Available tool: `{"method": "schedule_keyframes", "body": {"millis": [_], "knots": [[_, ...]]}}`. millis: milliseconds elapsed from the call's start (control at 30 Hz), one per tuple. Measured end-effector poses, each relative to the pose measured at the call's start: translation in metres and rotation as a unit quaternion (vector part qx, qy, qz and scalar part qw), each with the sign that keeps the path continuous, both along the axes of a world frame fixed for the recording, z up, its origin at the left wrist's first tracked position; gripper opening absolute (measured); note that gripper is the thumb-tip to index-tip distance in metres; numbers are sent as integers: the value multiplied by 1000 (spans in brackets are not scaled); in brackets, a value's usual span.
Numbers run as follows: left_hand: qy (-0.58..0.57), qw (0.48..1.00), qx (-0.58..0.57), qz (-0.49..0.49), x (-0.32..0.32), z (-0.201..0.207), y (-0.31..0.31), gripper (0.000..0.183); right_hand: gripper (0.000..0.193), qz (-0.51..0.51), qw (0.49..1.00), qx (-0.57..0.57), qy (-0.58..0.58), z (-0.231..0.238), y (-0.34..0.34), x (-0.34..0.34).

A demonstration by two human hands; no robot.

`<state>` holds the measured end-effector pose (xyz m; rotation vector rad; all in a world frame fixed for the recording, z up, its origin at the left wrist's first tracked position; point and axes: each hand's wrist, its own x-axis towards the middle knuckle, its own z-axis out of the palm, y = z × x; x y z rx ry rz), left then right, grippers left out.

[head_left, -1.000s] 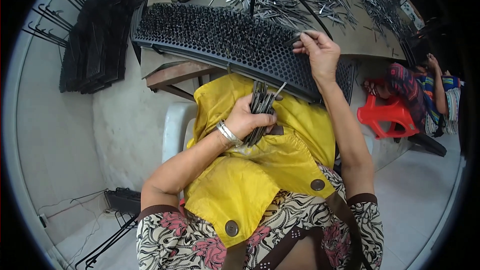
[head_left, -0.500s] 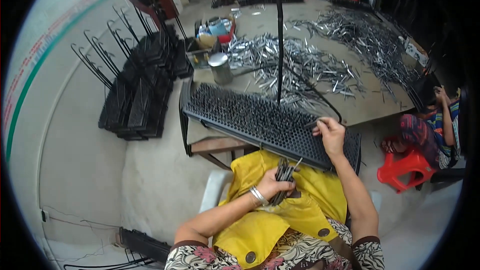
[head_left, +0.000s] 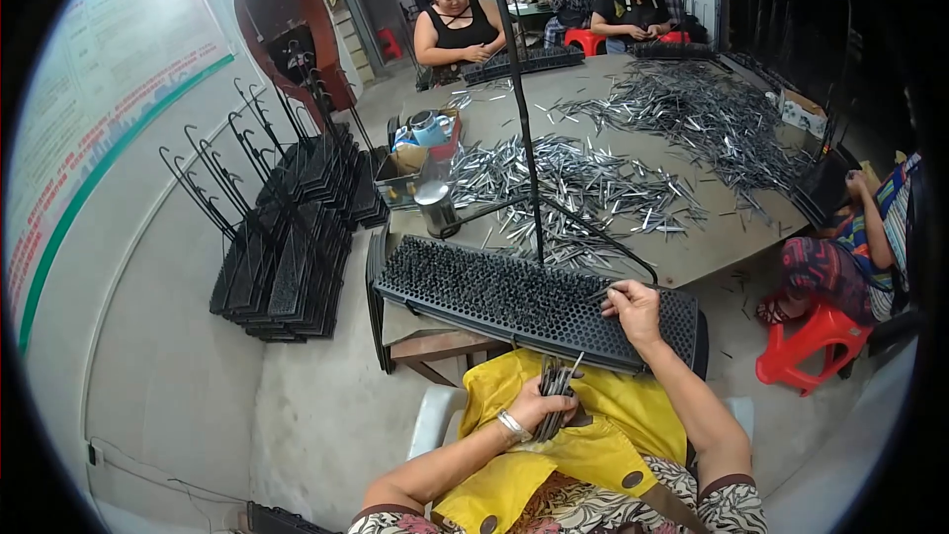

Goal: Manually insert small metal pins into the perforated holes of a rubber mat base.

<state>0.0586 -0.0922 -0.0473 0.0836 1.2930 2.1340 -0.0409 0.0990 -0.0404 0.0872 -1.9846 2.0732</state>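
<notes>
A long black tray full of small holes (head_left: pixel 652 321) rests on the table edge in front of me, tilted. Short dark pieces (head_left: pixel 465 277) stand upright in its left and middle holes. Over the tray's right part, my right hand (head_left: pixel 633 311) is closed in a pinch on a thin dark metal piece (head_left: pixel 597 296). Lower down, above the yellow apron (head_left: pixel 494 381) on my lap, my left hand (head_left: pixel 537 407) is closed round a bundle of slim dark metal pieces (head_left: pixel 556 398). What exactly these pieces are, I cannot make out.
Loose silvery metal pieces (head_left: pixel 583 178) lie heaped across the table (head_left: pixel 712 257). A metal can (head_left: pixel 435 208) stands behind the tray's left end. Stacked black trays with hooked rods (head_left: pixel 282 277) stand on the left floor. A red stool (head_left: pixel 816 346) is at right; several people sit around.
The view has tilted upward, so the table and people show lower down. My right hand stays over the tray's right part; my left still grips the bundle.
</notes>
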Motion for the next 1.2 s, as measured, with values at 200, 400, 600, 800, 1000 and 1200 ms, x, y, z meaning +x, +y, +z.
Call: {"method": "schedule_keyframes", "body": {"millis": [200,400,600,800,1000,1200], "knots": [[-5,1000,5,0,-1,2,-1,43,6,5,1000,25,18,-5,-8,3],[-6,1000,9,1,0,1,-1,43,5,-43,936,308,166,12,-11,-5],[-2,1000,6,2,1,5,1,43,7,-18,872,474,119,23,-23,-17],[-1,1000,14,7,3,5,1,41,9,-27,818,561,126,16,-24,-6],[-59,996,5,64,1,12,0,34,22,36,925,376,46,29,-30,37],[-39,999,-1,32,1,6,-1,17,15,196,971,94,-97,21,-37,69]]}}
